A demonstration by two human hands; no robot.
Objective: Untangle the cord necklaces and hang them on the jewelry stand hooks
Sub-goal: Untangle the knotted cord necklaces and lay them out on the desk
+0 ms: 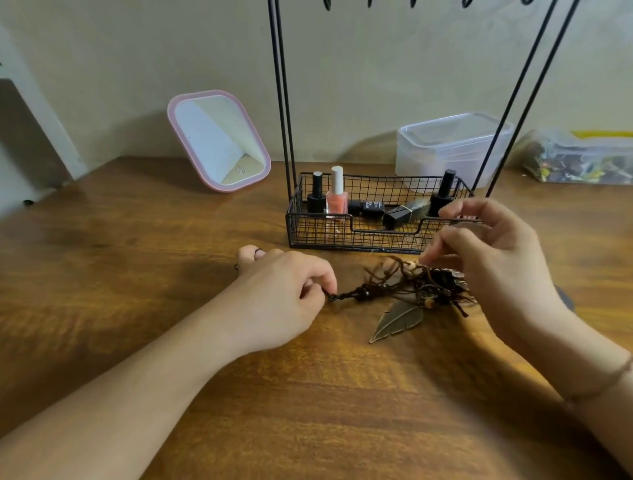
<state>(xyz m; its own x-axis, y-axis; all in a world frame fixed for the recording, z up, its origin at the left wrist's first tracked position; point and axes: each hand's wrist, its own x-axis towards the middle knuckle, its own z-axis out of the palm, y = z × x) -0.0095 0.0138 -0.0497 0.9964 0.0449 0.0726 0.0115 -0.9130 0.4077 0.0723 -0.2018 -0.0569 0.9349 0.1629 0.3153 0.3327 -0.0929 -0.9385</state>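
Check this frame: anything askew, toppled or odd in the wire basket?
Yes. In the wire basket, one dark bottle and a black box-like item lie on their sides, while the coral polish bottle stands upright.

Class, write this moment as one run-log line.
stage: untangling | left hand: pinches cord end | right hand: picks at cord necklaces on table | stand hooks: nothing seen hanging

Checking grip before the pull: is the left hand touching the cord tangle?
Touching. The head view shows the left hand pinching one dark end of the cord tangle between fingertips, with no gap visible.
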